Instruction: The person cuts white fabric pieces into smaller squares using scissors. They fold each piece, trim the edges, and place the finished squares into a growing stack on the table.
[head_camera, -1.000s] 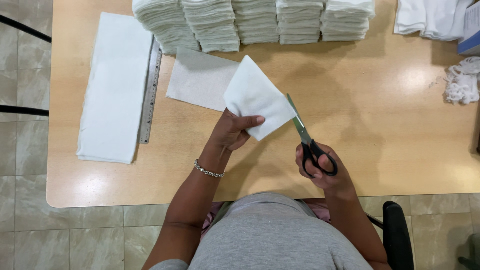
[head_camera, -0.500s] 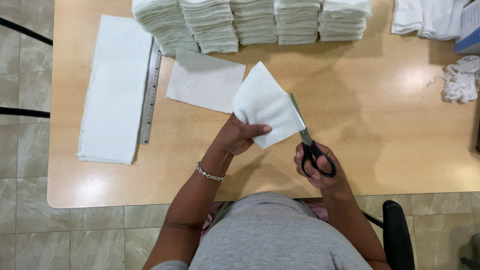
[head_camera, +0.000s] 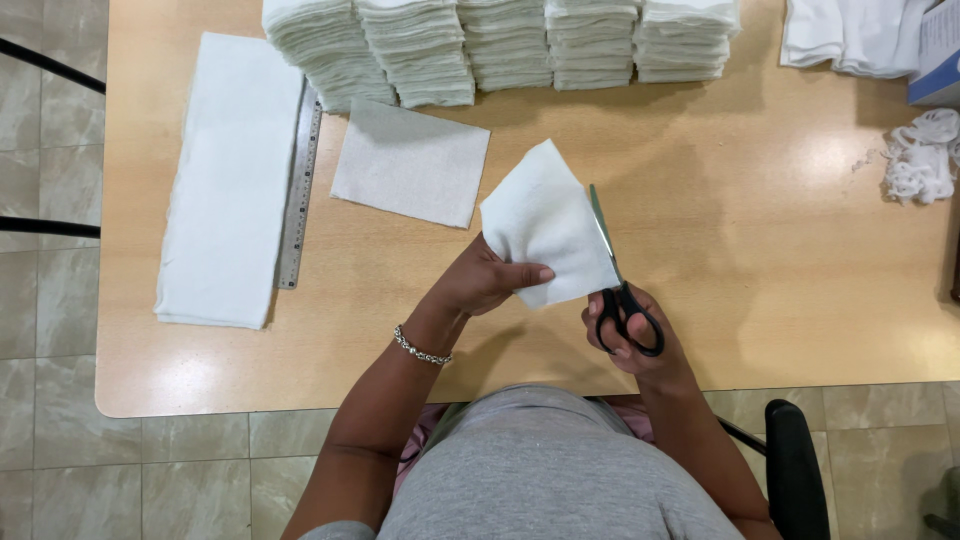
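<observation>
A pale wooden table (head_camera: 760, 260) fills most of the view, set on a tiled floor (head_camera: 50, 300). Along its far edge stands a row of tall stacks of cut white cloth squares (head_camera: 500, 45), side by side and touching. At the left lies a long strip of folded white cloth (head_camera: 225, 185), flat, with a metal ruler (head_camera: 299, 195) just beside its right edge. One single cloth square (head_camera: 412, 162) lies flat near the stacks, apart from the ruler. At the far right corner sit loose white cloth pieces (head_camera: 840, 35) and, nearer, a small heap of white trimmings (head_camera: 920, 155).

A white cloth piece (head_camera: 545, 225) is held above the middle of the table, raised and tilted. The left hand (head_camera: 480, 280) has its grip closed on the lower left edge of this piece, thumb on top. The right hand (head_camera: 630, 335) has its grip closed through the black handles of a pair of scissors (head_camera: 615, 270); the blades run along the piece's right edge and touch it. A beaded bracelet (head_camera: 420, 348) sits on the left wrist. A black chair arm (head_camera: 795, 460) shows at lower right.
</observation>
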